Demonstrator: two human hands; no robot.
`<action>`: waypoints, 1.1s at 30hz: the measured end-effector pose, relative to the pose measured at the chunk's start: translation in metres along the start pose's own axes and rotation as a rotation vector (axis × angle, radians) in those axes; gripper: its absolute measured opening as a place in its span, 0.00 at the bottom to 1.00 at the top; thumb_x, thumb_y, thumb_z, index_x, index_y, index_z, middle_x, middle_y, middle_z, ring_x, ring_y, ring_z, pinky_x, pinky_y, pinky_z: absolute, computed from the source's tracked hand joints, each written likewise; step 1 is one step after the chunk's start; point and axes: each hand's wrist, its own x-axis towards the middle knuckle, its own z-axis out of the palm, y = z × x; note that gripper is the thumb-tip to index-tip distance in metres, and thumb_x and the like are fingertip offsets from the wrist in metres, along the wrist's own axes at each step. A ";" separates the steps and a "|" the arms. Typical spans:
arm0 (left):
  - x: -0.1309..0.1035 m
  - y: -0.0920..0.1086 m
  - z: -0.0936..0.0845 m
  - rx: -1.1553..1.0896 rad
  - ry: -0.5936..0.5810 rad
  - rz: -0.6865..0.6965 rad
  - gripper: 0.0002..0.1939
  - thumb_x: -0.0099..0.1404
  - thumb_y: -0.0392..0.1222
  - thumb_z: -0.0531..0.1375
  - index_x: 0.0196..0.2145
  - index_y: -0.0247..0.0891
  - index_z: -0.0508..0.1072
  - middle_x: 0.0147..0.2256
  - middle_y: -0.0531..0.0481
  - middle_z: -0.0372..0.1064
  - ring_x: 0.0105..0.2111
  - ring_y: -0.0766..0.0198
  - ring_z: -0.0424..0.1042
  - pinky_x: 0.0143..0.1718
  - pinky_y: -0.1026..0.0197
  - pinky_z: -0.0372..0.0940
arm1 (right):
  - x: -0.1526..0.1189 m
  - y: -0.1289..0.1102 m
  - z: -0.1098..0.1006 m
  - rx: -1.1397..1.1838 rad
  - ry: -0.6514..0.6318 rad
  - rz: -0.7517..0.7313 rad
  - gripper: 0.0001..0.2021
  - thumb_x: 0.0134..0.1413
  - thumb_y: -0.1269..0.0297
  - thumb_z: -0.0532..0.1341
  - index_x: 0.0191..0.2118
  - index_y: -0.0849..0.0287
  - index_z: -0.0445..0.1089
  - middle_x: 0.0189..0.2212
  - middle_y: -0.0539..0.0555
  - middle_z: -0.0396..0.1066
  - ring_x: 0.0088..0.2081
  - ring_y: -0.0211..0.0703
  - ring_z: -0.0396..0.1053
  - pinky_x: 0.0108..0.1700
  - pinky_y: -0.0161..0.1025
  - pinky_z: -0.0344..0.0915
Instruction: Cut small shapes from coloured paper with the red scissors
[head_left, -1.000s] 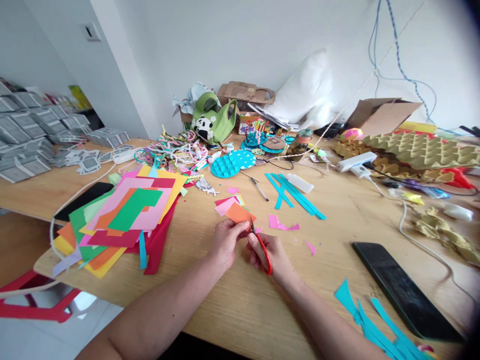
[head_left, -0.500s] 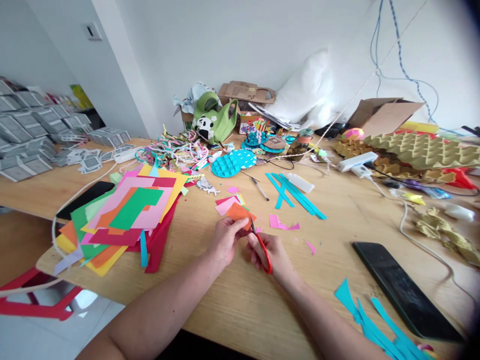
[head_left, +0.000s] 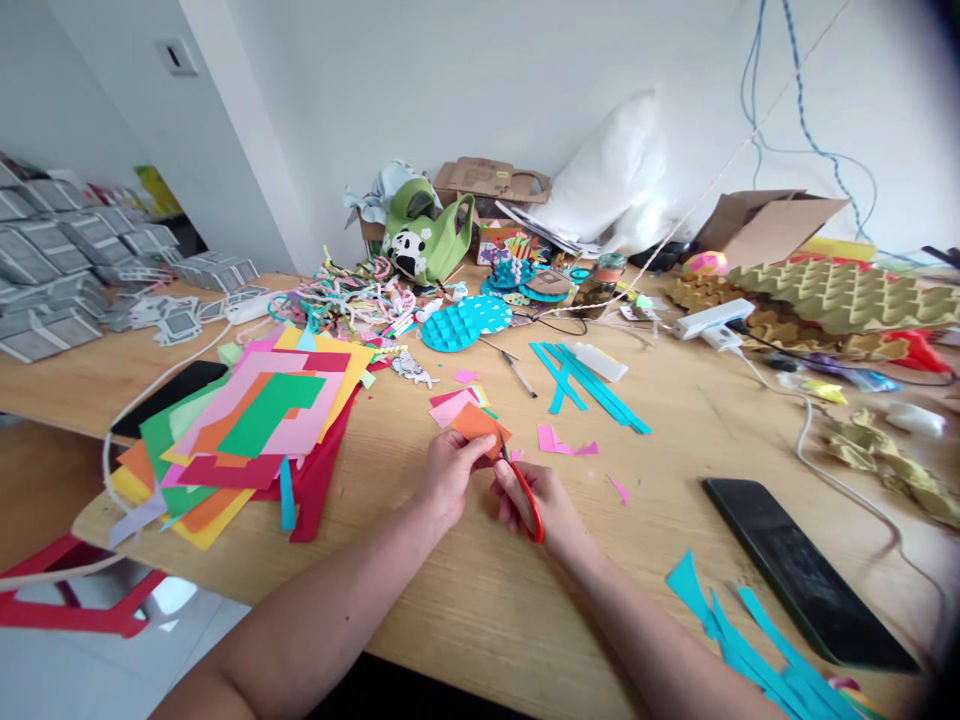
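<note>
My left hand [head_left: 451, 468] pinches a small orange paper [head_left: 474, 424] between thumb and fingers. Red-handled scissors [head_left: 531, 500] are in my right hand [head_left: 536, 503], their blades at the paper's right edge. Just behind the orange piece lie small pink, yellow and green papers [head_left: 453, 404]. Pink scraps [head_left: 559, 441] rest to the right of it. Blue paper strips [head_left: 592, 385] lie farther back, near a pen [head_left: 519, 374].
A pile of coloured paper [head_left: 262, 420] covers the left side of the table [head_left: 450, 620]. A black phone [head_left: 802, 570] and blue strips [head_left: 731, 640] are at the right. Behind are a green bag [head_left: 435, 240] and egg trays [head_left: 832, 290].
The view has shifted very slightly. Both hands keep nearly the same pose, with the scissors still at the edge of the orange paper.
</note>
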 end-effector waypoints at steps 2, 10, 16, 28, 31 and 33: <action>0.000 0.000 0.000 -0.004 0.002 -0.003 0.09 0.45 0.40 0.68 0.19 0.33 0.72 0.19 0.53 0.67 0.21 0.70 0.63 0.29 0.64 0.61 | 0.000 0.000 0.000 0.004 -0.002 -0.001 0.30 0.50 0.35 0.53 0.20 0.61 0.62 0.12 0.49 0.63 0.13 0.32 0.58 0.16 0.30 0.53; -0.001 0.001 0.001 -0.011 0.000 -0.003 0.09 0.44 0.39 0.68 0.19 0.33 0.72 0.20 0.53 0.67 0.21 0.70 0.64 0.30 0.64 0.61 | 0.001 0.002 0.000 0.019 0.003 0.002 0.29 0.49 0.35 0.55 0.19 0.60 0.62 0.11 0.49 0.63 0.12 0.32 0.57 0.15 0.30 0.52; 0.000 0.001 -0.001 -0.020 -0.013 -0.012 0.10 0.44 0.41 0.69 0.21 0.33 0.73 0.21 0.53 0.68 0.22 0.69 0.65 0.30 0.63 0.62 | 0.001 0.004 0.000 0.011 0.007 -0.006 0.28 0.50 0.36 0.56 0.19 0.60 0.61 0.11 0.49 0.63 0.12 0.32 0.57 0.15 0.30 0.52; 0.001 0.001 -0.001 0.002 -0.012 -0.014 0.11 0.44 0.41 0.69 0.20 0.32 0.71 0.20 0.53 0.67 0.22 0.70 0.64 0.28 0.64 0.60 | 0.000 0.000 0.001 0.028 0.004 0.002 0.29 0.48 0.35 0.55 0.21 0.60 0.62 0.11 0.49 0.64 0.12 0.33 0.59 0.15 0.30 0.53; 0.001 0.000 -0.001 0.015 -0.006 -0.006 0.11 0.44 0.40 0.69 0.19 0.33 0.71 0.20 0.54 0.66 0.22 0.70 0.63 0.28 0.64 0.60 | 0.000 -0.001 0.001 0.021 0.005 0.001 0.29 0.48 0.35 0.55 0.21 0.60 0.62 0.12 0.49 0.64 0.12 0.32 0.59 0.16 0.30 0.53; 0.001 0.000 -0.001 0.012 -0.006 -0.004 0.11 0.44 0.40 0.69 0.19 0.33 0.71 0.20 0.54 0.66 0.22 0.70 0.63 0.28 0.64 0.60 | 0.000 -0.001 0.001 0.024 0.010 0.006 0.28 0.48 0.35 0.56 0.21 0.60 0.62 0.11 0.49 0.64 0.12 0.33 0.59 0.16 0.30 0.53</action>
